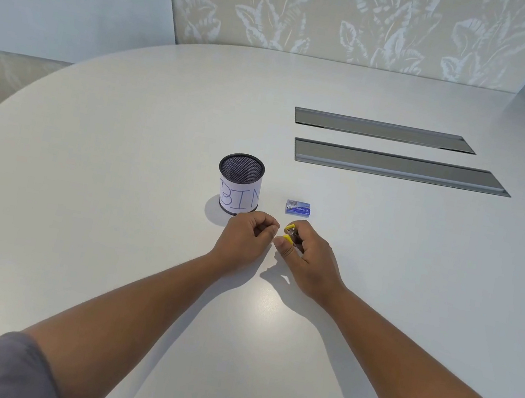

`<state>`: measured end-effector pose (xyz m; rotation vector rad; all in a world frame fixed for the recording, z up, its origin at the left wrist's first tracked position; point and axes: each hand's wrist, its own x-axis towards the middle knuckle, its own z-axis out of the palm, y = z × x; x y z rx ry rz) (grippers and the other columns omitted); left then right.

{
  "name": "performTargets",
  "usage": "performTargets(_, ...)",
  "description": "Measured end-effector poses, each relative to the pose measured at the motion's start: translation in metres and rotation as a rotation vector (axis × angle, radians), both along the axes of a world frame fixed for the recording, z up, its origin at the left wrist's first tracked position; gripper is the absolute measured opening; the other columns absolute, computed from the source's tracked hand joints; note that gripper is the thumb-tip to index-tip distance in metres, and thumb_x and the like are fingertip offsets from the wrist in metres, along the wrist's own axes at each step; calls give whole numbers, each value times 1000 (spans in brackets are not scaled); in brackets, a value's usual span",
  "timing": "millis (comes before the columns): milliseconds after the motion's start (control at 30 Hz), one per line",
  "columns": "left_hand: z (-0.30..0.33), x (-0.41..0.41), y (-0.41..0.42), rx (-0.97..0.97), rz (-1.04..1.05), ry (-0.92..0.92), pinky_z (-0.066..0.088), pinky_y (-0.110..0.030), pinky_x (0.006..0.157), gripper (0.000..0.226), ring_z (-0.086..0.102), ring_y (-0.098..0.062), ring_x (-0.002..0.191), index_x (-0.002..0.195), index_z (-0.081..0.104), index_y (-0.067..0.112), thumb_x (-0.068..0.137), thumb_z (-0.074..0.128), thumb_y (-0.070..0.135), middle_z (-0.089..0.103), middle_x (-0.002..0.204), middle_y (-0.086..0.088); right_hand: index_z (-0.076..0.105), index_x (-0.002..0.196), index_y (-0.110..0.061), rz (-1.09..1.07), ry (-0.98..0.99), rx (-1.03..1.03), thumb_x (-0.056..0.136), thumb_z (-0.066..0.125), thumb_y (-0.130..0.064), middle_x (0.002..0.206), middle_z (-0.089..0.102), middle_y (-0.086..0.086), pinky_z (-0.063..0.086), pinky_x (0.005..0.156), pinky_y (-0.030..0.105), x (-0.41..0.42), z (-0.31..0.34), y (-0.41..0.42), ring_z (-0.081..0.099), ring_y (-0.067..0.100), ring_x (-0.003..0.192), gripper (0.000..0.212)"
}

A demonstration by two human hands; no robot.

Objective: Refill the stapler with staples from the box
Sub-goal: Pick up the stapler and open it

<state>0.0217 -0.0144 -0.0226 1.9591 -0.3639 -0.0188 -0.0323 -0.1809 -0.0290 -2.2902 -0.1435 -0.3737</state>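
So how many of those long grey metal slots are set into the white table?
2: the far grey metal slot and the near grey metal slot, parallel, beyond the small blue staple box. None looks hidden.

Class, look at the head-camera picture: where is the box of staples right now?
The box of staples lies on the white table, right of the mesh cup marked BIN and just beyond the right hand.

Small yellow stapler [290,233] held open; blue staple box [298,208] lies closed just beyond.
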Motion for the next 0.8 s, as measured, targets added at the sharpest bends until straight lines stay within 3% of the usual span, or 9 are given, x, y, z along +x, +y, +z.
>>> performTargets(167,1,-1,0,-2,-3,-14,48,-6,68,9,62,8,70,95,74,14,94,64,13,74,85,2,48,91,-29,1,-2,14,92,42,-76,68,52,-11,43,57,35,0,1,0,44,10,61,47)
performTargets(333,2,-1,0,8,2,-20,48,-5,67,10,62,9,70,94,74,14,94,64,13,74,85,3,46,98,-35,-8,4,75,91,49,-72,75,54,-25,42,59,29,-1,0,-1,47,5,63,38)
performTargets(533,2,-2,0,11,-13,-25,48,-5,66,9,62,10,71,95,73,16,95,64,14,72,83,7,50,98,-26,-13,0,128,91,42,-78,70,55,-22,44,59,32,-1,-1,-1,52,5,62,53)
performTargets(800,1,-3,-1,-18,-21,-10,47,-6,66,10,61,8,68,92,72,18,94,64,12,71,79,7,51,89,-23,7,-7,106,94,45,-69,66,51,-11,42,57,37,-1,-1,-2,42,10,59,47)
